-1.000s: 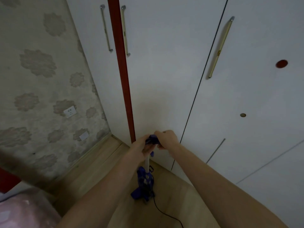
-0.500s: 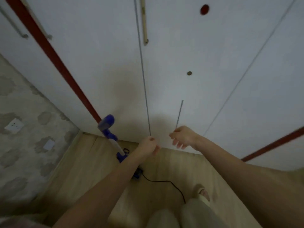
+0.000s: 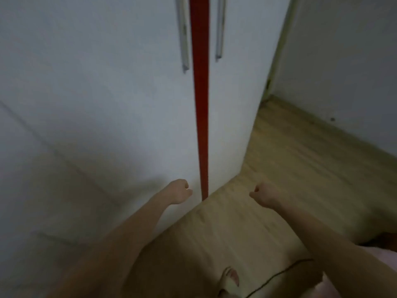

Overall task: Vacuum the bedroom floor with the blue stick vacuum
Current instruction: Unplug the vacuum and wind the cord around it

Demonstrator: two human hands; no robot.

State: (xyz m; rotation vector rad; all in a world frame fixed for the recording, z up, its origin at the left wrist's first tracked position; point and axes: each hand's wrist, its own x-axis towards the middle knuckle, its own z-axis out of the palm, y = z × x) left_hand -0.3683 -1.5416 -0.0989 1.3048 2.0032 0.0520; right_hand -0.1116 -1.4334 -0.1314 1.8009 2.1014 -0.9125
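Observation:
The blue stick vacuum is out of the head view; only its thin black cord [image 3: 277, 276] trails across the wooden floor [image 3: 290, 168] at the lower right. My left hand [image 3: 179, 191] is held out in front of the white wardrobe, its fingers curled into a fist around nothing. My right hand [image 3: 265, 195] hovers over the floor, fingers likewise curled and holding nothing. Neither hand touches anything.
A white wardrobe [image 3: 107, 104] with a red vertical strip [image 3: 200, 104] and two metal bar handles [image 3: 184, 39] fills the left and centre. A white wall [image 3: 343, 72] borders the floor on the right. My foot [image 3: 229, 280] stands at the bottom; pink bedding [image 3: 382, 263] shows at the lower right.
Both hands let go of the vacuum handle, leaving it standing by the wardrobe. The view has swung right, putting the vacuum out of sight, and both hands now hang curled and free.

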